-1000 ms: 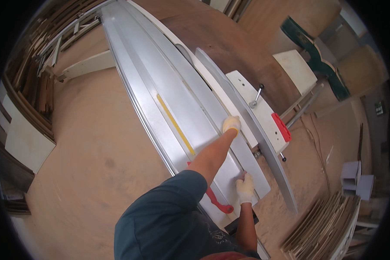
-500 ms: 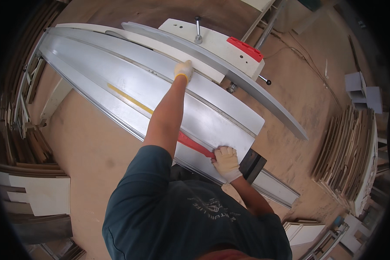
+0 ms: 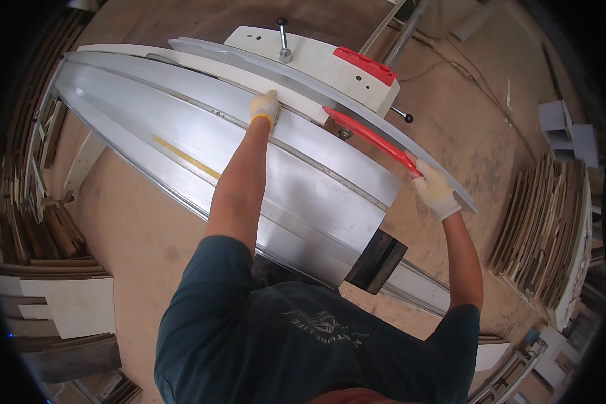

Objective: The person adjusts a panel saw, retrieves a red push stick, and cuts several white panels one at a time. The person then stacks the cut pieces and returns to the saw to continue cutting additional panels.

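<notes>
Long red plastic stick (image 3: pixel 372 134) runs along grey metal fence (image 3: pixel 283 77); right cream-gloved hand (image 3: pixel 435 192) grips its end, presumably for reach. Left cream-gloved hand (image 3: pixel 264 108) curls at silver metal table (image 3: pixel 316 172), perhaps bracing; grasp unclear.

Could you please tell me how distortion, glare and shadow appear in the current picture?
Head view: the metal table looks bowed, with pale glare along it; same view: a soft dark patch, shadow or reflection, lies on it right of the left forearm.

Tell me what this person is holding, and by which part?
The right hand holds the red push stick by its near end; the left hand is at the white strip, its grip unclear.
</notes>
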Tool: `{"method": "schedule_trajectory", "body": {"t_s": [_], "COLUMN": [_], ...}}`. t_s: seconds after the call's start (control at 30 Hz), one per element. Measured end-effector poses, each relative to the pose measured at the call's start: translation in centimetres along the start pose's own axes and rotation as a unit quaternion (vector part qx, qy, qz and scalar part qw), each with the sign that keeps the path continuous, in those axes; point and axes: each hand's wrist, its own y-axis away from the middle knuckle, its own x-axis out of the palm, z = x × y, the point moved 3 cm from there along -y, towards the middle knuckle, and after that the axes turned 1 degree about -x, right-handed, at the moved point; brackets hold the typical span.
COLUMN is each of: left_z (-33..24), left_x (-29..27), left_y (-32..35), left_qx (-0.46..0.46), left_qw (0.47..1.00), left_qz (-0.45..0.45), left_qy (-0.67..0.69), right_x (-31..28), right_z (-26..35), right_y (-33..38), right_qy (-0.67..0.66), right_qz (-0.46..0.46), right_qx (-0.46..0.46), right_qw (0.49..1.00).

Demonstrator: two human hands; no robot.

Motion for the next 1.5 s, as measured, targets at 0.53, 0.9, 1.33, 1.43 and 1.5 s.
{"method": "schedule_trajectory", "body": {"t_s": [0.53, 0.9, 1.33, 1.43, 1.5], "left_z": [-0.1, 9.4, 11.3, 11.3, 11.4], "left_x": [-1.9, -31.3, -38.9, -39.1, -39.1], "left_y": [3.0, 11.2, 5.6, 5.6, 5.5], "left_qx": [0.106, 0.257, 0.348, 0.345, 0.35], "left_qw": [0.987, 0.841, 0.815, 0.823, 0.82], "left_qz": [0.005, -0.362, -0.395, -0.392, -0.395], "left_qy": [-0.122, -0.307, -0.242, -0.224, -0.221], "right_x": [4.9, 12.3, 20.8, 21.1, 20.8], "right_z": [7.4, 19.9, 34.2, 37.6, 39.2], "right_y": [-12.9, -30.3, -50.1, -53.0, -54.3], "right_qy": [0.175, 0.204, 0.187, 0.183, 0.118], "right_qz": [0.077, 0.065, 0.066, 0.085, 0.132], "right_qx": [-0.003, -0.075, -0.075, -0.079, 0.004], "right_qw": [0.982, 0.974, 0.977, 0.976, 0.984]}}
